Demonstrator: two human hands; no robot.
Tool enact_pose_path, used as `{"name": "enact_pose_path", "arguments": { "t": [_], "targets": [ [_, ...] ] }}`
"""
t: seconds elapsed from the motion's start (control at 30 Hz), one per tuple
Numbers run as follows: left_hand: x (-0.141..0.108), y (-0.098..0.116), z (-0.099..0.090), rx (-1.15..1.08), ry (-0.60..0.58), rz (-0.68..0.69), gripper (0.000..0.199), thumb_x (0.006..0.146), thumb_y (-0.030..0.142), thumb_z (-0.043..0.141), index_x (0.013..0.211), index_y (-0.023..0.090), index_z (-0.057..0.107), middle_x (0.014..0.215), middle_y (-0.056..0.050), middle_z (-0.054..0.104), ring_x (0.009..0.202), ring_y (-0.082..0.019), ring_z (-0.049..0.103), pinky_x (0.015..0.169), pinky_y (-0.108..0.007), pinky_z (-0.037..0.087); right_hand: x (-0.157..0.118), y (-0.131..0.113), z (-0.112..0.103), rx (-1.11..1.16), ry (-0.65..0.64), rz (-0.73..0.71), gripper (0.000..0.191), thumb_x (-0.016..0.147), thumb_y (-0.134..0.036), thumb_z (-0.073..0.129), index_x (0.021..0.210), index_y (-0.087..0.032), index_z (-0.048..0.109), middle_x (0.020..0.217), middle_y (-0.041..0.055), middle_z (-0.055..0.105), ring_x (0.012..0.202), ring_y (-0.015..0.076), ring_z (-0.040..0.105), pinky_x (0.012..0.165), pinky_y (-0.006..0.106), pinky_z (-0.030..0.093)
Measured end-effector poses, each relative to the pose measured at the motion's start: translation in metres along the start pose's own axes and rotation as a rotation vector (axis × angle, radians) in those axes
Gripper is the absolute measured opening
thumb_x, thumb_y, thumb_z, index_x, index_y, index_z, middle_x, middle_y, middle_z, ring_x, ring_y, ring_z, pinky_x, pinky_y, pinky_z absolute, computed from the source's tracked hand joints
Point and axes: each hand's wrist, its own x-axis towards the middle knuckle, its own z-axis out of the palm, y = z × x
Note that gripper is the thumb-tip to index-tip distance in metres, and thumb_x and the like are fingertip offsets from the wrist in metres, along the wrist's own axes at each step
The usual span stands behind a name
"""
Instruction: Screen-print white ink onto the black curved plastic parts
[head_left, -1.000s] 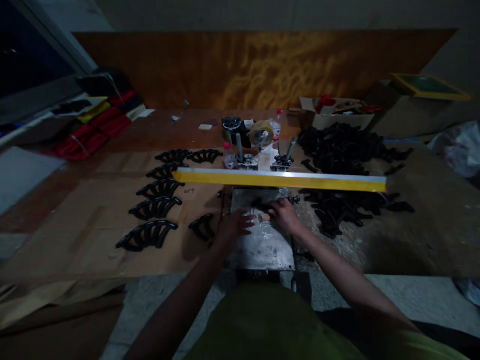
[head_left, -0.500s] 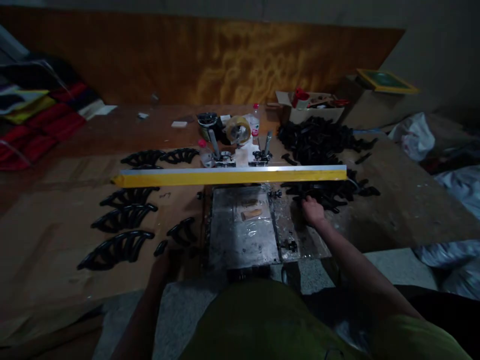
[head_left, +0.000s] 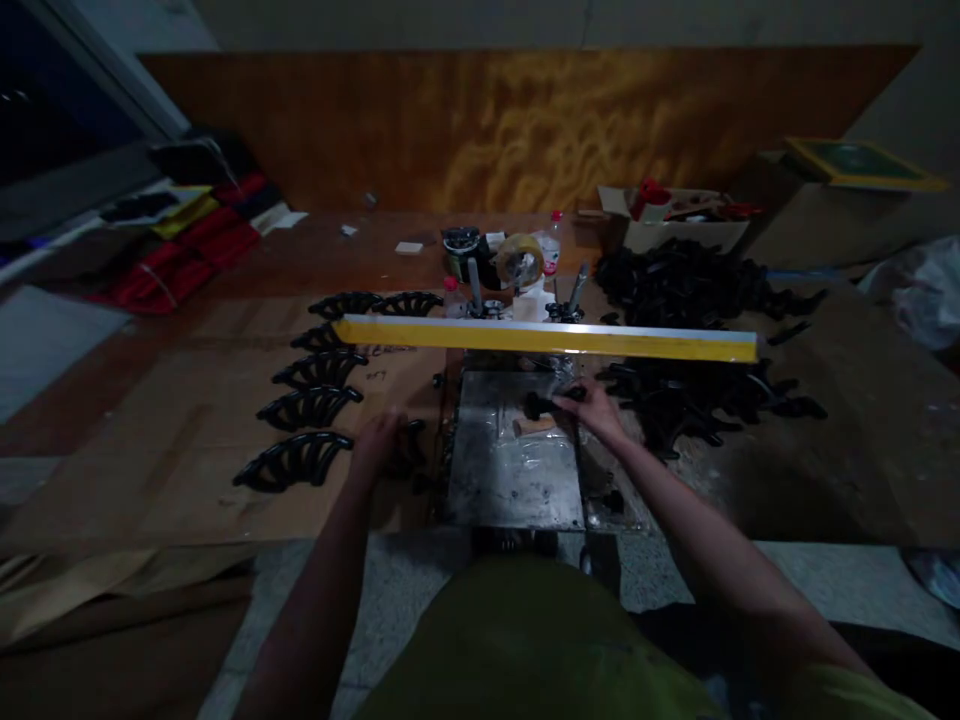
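Over the right edge of the metal plate [head_left: 487, 480], my right hand [head_left: 600, 412] pinches a black curved plastic piece [head_left: 546, 404] between thumb and fingers. It hangs just above a small wooden block [head_left: 534, 427] on the plate. On the left, my left hand [head_left: 377, 442] reaches down, fingers curled, beside a partial set of black curved pieces [head_left: 412, 440]. What its fingers hold is dark and blurred. Fanned sets of the same pieces [head_left: 294, 462] lie in a column left of that hand. A loose heap of black pieces [head_left: 675, 400] lies right of my right hand.
A long yellow and white bar [head_left: 555, 340] crosses above the plate. Behind it stand upright levers [head_left: 577, 288], a tape roll [head_left: 520, 262] and a bottle [head_left: 551, 245]. A cardboard box [head_left: 682, 234] is at back right, and red bundles [head_left: 202, 255] lie at back left.
My right hand has come left from the heap to the plate, bringing a black piece. My left hand has moved forward to the partial set. The camera view has turned slightly left.
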Motion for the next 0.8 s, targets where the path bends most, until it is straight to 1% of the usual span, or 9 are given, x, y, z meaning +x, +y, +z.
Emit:
{"name": "enact_pose_path", "arguments": {
  "t": [0.07,0.17,0.23,0.3,0.37,0.43,0.6,0.7,0.8],
  "targets": [
    [0.003,0.038,0.009,-0.120,-0.007,-0.015,0.035,0.088,0.048,0.046,0.068,0.021,0.056,0.053,-0.001,0.055,0.052,-0.017,0.052,0.052,-0.026,0.038,0.002,-0.015,0.023,-0.105,-0.077,0.069,0.040,0.082,-0.054,0.065,0.096,-0.017,0.065,0.090,0.0086,0.073,0.084,0.0234,0.069,0.071,0.031,0.052],
    [0.004,0.084,0.015,-0.335,-0.005,0.045,0.029,0.087,0.047,0.050,0.076,0.022,0.058,0.049,0.001,0.053,0.043,-0.014,0.046,0.045,-0.024,0.034,-0.003,-0.029,0.031,-0.391,-0.097,0.101,0.058,0.084,-0.066,0.058,0.113,-0.016,0.065,0.102,0.0153,0.073,0.097,0.0295,0.068,0.079,0.037,0.051],
    [0.004,0.105,0.014,-0.501,0.032,0.143,0.026,0.086,0.045,0.051,0.077,0.022,0.058,0.047,0.002,0.052,0.041,-0.013,0.044,0.043,-0.023,0.033,-0.011,-0.036,0.029,-0.542,-0.042,-0.019,0.069,0.086,-0.068,0.055,0.129,-0.014,0.058,0.119,0.0203,0.067,0.111,0.0338,0.062,0.089,0.042,0.049],
    [0.002,0.121,0.012,-0.595,0.064,0.235,0.029,0.087,0.044,0.048,0.070,0.021,0.057,0.047,0.002,0.053,0.041,-0.011,0.045,0.043,-0.022,0.034,-0.017,-0.040,0.031,-0.607,-0.050,-0.237,0.069,0.089,-0.061,0.056,0.141,-0.016,0.050,0.138,0.0213,0.056,0.127,0.0357,0.051,0.100,0.046,0.043],
    [0.000,0.132,0.009,-0.615,0.075,0.258,0.035,0.087,0.043,0.045,0.061,0.021,0.053,0.046,0.001,0.053,0.042,-0.011,0.047,0.043,-0.021,0.035,-0.021,-0.043,0.039,-0.608,-0.128,-0.432,0.063,0.092,-0.051,0.057,0.146,-0.020,0.046,0.150,0.0183,0.045,0.138,0.0349,0.040,0.108,0.050,0.037],
    [-0.003,0.141,0.008,-0.606,0.077,0.237,0.039,0.087,0.042,0.045,0.055,0.021,0.052,0.044,0.001,0.052,0.042,-0.011,0.047,0.043,-0.021,0.036,-0.020,-0.042,0.050,-0.591,-0.192,-0.513,0.058,0.094,-0.042,0.057,0.147,-0.022,0.045,0.154,0.0160,0.040,0.140,0.0329,0.038,0.110,0.051,0.035],
    [-0.012,0.152,0.006,-0.565,0.082,0.254,0.042,0.087,0.035,0.044,0.050,0.019,0.053,0.044,0.000,0.053,0.041,-0.010,0.046,0.046,-0.021,0.037,-0.015,-0.029,0.058,-0.463,-0.206,-0.628,0.046,0.093,-0.016,0.052,0.138,-0.025,0.057,0.145,0.0103,0.053,0.130,0.0241,0.053,0.109,0.042,0.040],
    [-0.014,0.153,0.006,-0.532,0.091,0.253,0.044,0.087,0.033,0.042,0.047,0.018,0.052,0.044,-0.002,0.053,0.042,-0.010,0.047,0.046,-0.022,0.036,-0.014,-0.019,0.054,-0.374,-0.213,-0.676,0.044,0.091,-0.010,0.050,0.131,-0.022,0.064,0.138,0.0092,0.060,0.127,0.0220,0.056,0.108,0.039,0.043],
    [-0.012,0.151,0.007,-0.575,0.092,0.239,0.044,0.087,0.034,0.040,0.048,0.019,0.053,0.044,-0.002,0.054,0.042,-0.011,0.046,0.045,-0.022,0.035,-0.014,-0.012,0.050,-0.346,-0.269,-0.698,0.049,0.085,-0.003,0.049,0.127,-0.021,0.067,0.133,0.0088,0.064,0.125,0.0220,0.058,0.107,0.041,0.045]
  ]
}}
